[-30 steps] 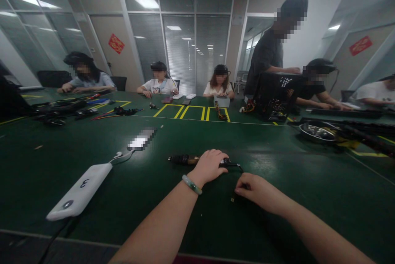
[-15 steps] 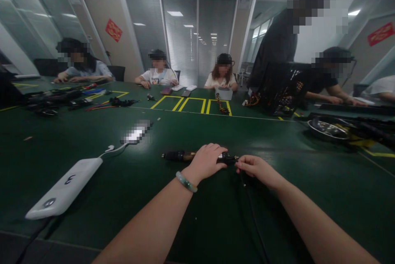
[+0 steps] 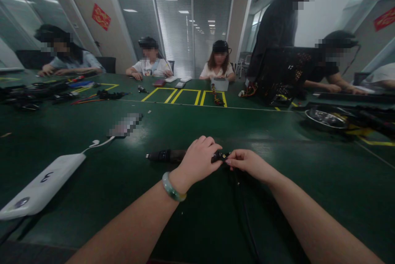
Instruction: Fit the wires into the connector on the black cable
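Observation:
On the green table lies a dark, long-bodied electric screwdriver [image 3: 160,156], its narrow tip pointing left. My left hand [image 3: 197,155], with a green bangle at the wrist, is wrapped over its body from above and hides the middle. At the tool's right end, my right hand [image 3: 243,162] pinches with thumb and fingertips at the small black end where a black cable [image 3: 243,198] hangs off. The cable runs down toward the table's near edge. Exactly what sits between the right fingertips is mostly hidden; it appears to be the cable's end.
A white power bank [image 3: 43,185] marked 3 lies at left, wired to a phone [image 3: 125,125]. Bundled black cables [image 3: 33,91] are farther left. A round metal dish [image 3: 325,118] and dark parts stand right. Behind are a black computer case [image 3: 285,74], yellow tape outlines and several people.
The view has shifted slightly, so the table things appear farther left and a little higher. Both hands keep their hold, with the screwdriver's right end slightly turned.

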Demonstrator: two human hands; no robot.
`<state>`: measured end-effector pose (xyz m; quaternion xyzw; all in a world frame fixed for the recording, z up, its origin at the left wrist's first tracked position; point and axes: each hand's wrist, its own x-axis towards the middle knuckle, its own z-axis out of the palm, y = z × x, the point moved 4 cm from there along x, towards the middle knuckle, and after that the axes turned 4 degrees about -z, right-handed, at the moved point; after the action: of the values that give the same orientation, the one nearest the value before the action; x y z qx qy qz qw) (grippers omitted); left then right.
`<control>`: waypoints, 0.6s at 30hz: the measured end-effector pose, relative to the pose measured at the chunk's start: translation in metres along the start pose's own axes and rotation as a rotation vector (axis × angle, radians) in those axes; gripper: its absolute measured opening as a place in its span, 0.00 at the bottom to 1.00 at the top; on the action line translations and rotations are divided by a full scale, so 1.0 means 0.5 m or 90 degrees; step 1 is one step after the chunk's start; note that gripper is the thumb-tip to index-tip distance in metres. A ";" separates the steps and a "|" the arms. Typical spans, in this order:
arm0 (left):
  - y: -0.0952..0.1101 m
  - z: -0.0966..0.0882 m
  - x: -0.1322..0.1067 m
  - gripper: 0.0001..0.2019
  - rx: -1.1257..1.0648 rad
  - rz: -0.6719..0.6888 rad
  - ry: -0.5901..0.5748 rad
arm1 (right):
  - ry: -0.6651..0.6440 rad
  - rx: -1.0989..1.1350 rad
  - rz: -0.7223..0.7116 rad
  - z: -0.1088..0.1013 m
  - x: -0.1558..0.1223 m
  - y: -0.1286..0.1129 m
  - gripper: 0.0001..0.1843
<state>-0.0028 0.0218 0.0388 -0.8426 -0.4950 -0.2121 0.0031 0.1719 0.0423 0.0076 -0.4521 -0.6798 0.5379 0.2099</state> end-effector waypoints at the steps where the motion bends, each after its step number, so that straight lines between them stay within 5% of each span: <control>1: 0.002 0.001 -0.001 0.12 0.001 -0.003 -0.003 | -0.009 -0.005 -0.007 0.000 0.000 0.000 0.16; 8: 0.007 0.015 -0.006 0.07 -0.016 -0.002 -0.087 | -0.023 -0.104 -0.027 -0.001 0.000 0.011 0.13; 18: 0.007 0.015 0.005 0.07 0.015 0.013 -0.084 | -0.003 -0.134 -0.039 0.004 -0.001 0.010 0.10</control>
<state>0.0037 0.0236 0.0337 -0.8597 -0.4879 -0.1501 -0.0179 0.1723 0.0410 0.0025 -0.4494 -0.7464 0.4581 0.1761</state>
